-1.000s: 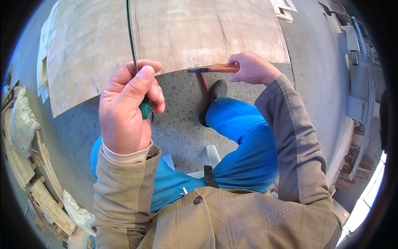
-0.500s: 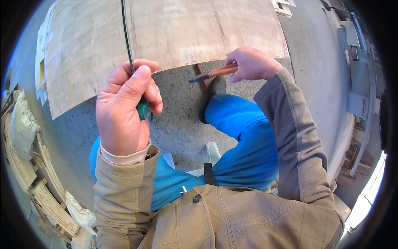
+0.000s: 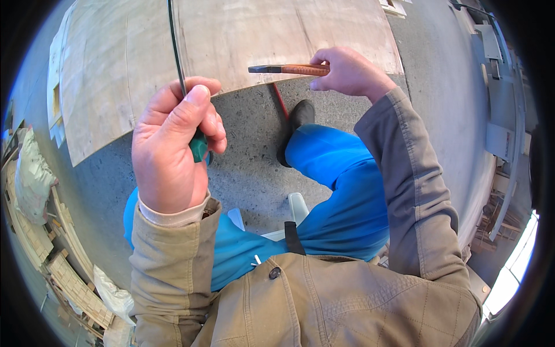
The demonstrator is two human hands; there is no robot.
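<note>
My left hand (image 3: 171, 141) is closed around a long, thin screwdriver (image 3: 199, 147). Its green handle shows below my fingers, and the dark shaft rises past the top edge of the view. On the right, my right hand (image 3: 354, 70) grips a pair of pliers (image 3: 300, 69) by the orange-brown handles. The dark jaws point left and look closed, with nothing between them. The pliers appear above the near edge of a large plywood sheet (image 3: 231, 43). My right fingertips partly hide the handle ends.
A red bar (image 3: 280, 99) slants beneath the sheet beside my dark shoe (image 3: 302, 114). White sacks (image 3: 32, 176) and stacked wood pieces (image 3: 75, 286) lie at the far left. Pale grey machinery or panels (image 3: 498, 139) stand along the right.
My right hand has risen slightly, and the pliers have swung up from a tilt to nearly level, now over the sheet's edge. My left hand and the screwdriver have barely shifted.
</note>
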